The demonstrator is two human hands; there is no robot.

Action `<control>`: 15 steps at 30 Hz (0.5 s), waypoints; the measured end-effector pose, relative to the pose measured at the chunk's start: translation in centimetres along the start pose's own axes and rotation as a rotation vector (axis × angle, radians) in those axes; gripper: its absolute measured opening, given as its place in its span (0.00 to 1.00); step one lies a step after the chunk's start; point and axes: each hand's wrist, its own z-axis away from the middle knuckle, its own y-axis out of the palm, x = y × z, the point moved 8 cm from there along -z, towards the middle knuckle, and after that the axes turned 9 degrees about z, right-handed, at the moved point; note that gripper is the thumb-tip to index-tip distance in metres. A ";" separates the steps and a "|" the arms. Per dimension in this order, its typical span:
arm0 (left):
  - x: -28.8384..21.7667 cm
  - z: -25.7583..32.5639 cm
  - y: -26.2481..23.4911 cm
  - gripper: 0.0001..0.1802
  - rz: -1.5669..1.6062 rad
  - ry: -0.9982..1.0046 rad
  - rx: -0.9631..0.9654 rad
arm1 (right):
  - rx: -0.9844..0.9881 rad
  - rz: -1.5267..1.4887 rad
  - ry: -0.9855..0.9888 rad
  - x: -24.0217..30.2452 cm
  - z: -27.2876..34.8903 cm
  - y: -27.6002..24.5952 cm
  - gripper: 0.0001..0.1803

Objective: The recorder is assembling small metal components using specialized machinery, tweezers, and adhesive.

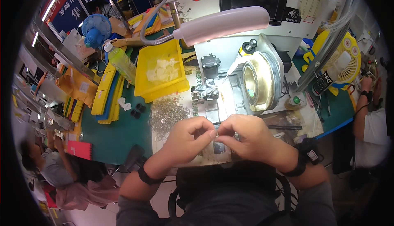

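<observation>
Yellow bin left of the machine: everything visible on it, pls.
The yellow bin is rectangular, open-topped and looks like plastic. It stands upright, with whitish pieces inside, too unclear to identify. A heap of thin metallic pieces lies at its near side. Neither the left hand nor the right hand touches it.

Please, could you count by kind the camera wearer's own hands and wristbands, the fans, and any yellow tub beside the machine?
Bare hands: 2 (left hand, right hand)
Black wristbands: 2, one per wrist
Electric fans: 2 (round blue plastic fan, round yellow plastic fan)
Yellow rectangular plastic tub: 1
Total: 7
</observation>
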 end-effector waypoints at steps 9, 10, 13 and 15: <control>-5.6 -0.1 -1.2 0.04 -0.348 0.591 -0.399 | -0.335 -0.589 0.426 -4.5 -0.6 2.7 0.06; -5.8 -0.3 -1.7 0.05 -0.406 0.590 -0.467 | -0.455 -0.716 0.476 -5.4 -0.9 2.7 0.07; -5.8 -0.3 -3.5 0.05 -0.343 0.517 -0.512 | -0.582 -0.576 0.497 -5.9 -1.9 2.0 0.07; -4.6 0.1 -4.7 0.05 -0.313 0.493 -0.564 | -0.616 -0.584 0.491 -6.4 -2.2 2.6 0.07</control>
